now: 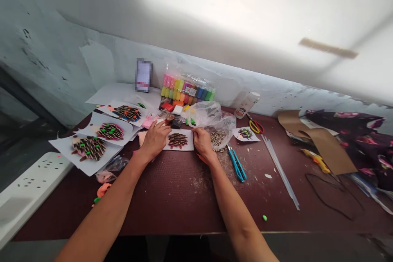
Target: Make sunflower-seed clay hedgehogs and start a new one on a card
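A white card (189, 145) lies on the table before me, bearing a hedgehog-like shape (178, 140) of dark, striped seeds or shells with pink along its lower edge. My left hand (156, 137) covers the card's left end, its fingers bent together over it; the thumb side is partly hidden. At the right edge, my right hand (202, 142) pinches the card between thumb and fingers. Close beside that hand, a clear plastic bag (227, 125) holds loose striped seeds (217, 138). Lumps of modelling clay, among them a red one (167, 107), lie behind the card.
Finished-looking hedgehog cards (110, 131) overlap on the left near a white power strip (46, 176). To the right are a blue utility knife (237, 166), scissors (255, 125), glue sticks (281, 172), and a yellow glue gun (317, 160). A clay pack (188, 90) leans at the wall.
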### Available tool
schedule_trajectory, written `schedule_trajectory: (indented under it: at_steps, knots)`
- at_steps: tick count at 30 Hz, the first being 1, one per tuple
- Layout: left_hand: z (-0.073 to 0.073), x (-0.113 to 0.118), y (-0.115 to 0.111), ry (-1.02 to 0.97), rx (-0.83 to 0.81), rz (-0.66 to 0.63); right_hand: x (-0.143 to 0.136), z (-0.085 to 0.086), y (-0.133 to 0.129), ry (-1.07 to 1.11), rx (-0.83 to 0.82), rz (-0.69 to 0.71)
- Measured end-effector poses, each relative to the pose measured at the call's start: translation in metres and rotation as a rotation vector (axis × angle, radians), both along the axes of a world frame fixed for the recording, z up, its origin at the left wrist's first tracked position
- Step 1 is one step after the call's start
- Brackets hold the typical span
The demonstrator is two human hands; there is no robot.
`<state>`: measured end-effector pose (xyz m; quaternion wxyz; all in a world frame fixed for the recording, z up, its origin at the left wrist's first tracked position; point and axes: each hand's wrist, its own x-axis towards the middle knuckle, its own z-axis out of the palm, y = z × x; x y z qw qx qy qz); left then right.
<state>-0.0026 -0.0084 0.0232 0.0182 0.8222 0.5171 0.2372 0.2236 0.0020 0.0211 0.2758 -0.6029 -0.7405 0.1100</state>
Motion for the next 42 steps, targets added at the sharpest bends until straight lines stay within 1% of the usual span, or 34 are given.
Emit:
schedule_trajectory:
  at_steps: [2,6,11,16,19,22,26,30,36,42]
  knots:
    - [0.000,0.002,-0.001,0.045,-0.027,0.023,0.001,-0.002,-0.001,0.006,0.004,0.007]
    - [-0.001,0.009,0.001,0.117,-0.035,-0.016,0.002,0.001,-0.001,0.000,-0.010,0.007]
    - [0.000,0.015,0.015,0.143,-0.031,-0.024,0.000,0.005,-0.004,-0.012,-0.028,0.017]
    - [-0.003,0.013,0.024,0.081,-0.026,-0.020,-0.002,0.007,-0.008,0.014,-0.016,0.001]
    - [-0.009,0.011,0.022,0.030,0.000,-0.030,0.000,0.009,-0.011,0.049,0.041,-0.005]
    - [-0.012,0.009,0.017,-0.029,-0.006,-0.044,-0.001,0.010,-0.014,0.104,0.107,0.001]
    - [-0.012,0.010,0.012,-0.079,-0.017,-0.035,-0.009,0.010,-0.018,0.155,0.114,0.039]
    - [-0.011,0.010,0.012,-0.123,-0.017,-0.044,-0.021,0.011,-0.017,0.095,0.067,0.091]
    - [-0.012,0.008,0.013,-0.145,-0.047,-0.062,-0.035,0.019,-0.009,-0.050,0.011,0.152]
    - [-0.015,0.008,0.014,-0.157,-0.041,-0.068,-0.043,0.022,-0.015,-0.200,-0.074,0.067]
